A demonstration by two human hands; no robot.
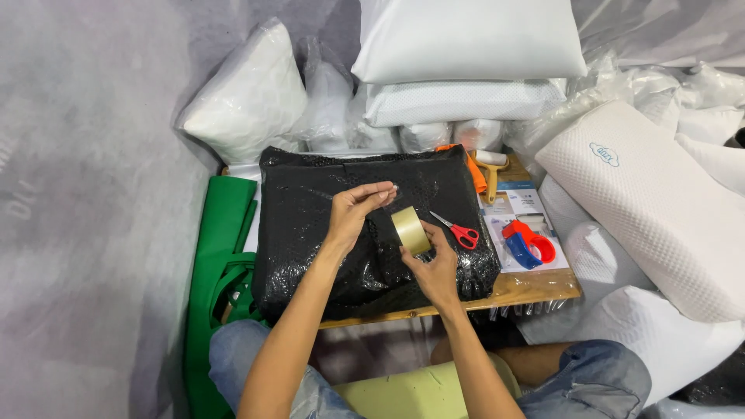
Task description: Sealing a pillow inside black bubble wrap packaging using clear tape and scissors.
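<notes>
While the right hand (434,268) grips the tape roll (410,230) over the black bubble-wrapped parcel (372,225), the left hand (353,209), at its 10 o'clock, pinches the clear tape's free end between closed fingertips. Step looks like peeling a strip; laying it flat calls for steady tension, I'd judge. Parcel sits mid-table on the wooden board (535,285), contents hidden. Red scissors (458,230) lie at 3 o'clock of the roll, tape dispenser (528,242) beyond, green bag (221,264) at 9 o'clock.
</notes>
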